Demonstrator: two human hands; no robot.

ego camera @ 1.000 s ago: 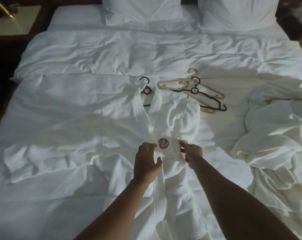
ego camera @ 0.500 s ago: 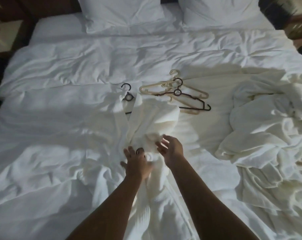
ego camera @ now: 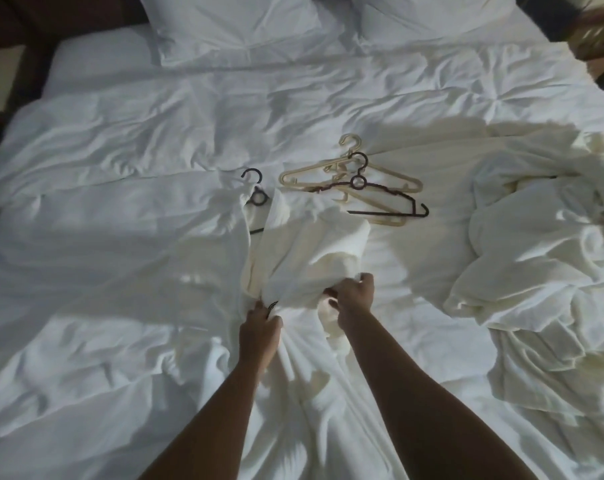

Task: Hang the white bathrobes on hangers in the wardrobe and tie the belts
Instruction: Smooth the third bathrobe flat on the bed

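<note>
A white bathrobe (ego camera: 314,251) lies on the bed in front of me, its collar around a dark hanger (ego camera: 255,194) whose hook pokes out at the top. My left hand (ego camera: 260,325) grips the robe's left front edge, bunching the cloth over the chest logo. My right hand (ego camera: 354,296) grips the right front flap a little higher. A second white bathrobe (ego camera: 535,265) lies crumpled at the right of the bed. I cannot pick out any belt among the folds.
Spare hangers, cream (ego camera: 331,174) and dark (ego camera: 390,199), lie tangled just beyond the robe. The white duvet (ego camera: 120,168) covers the bed, with two pillows (ego camera: 238,26) at the head. Dark furniture stands at the far left and top right corners.
Both hands have closed on the robe's front flaps and gathered the cloth together, so the round logo is now mostly hidden. The view has shifted slightly right.
</note>
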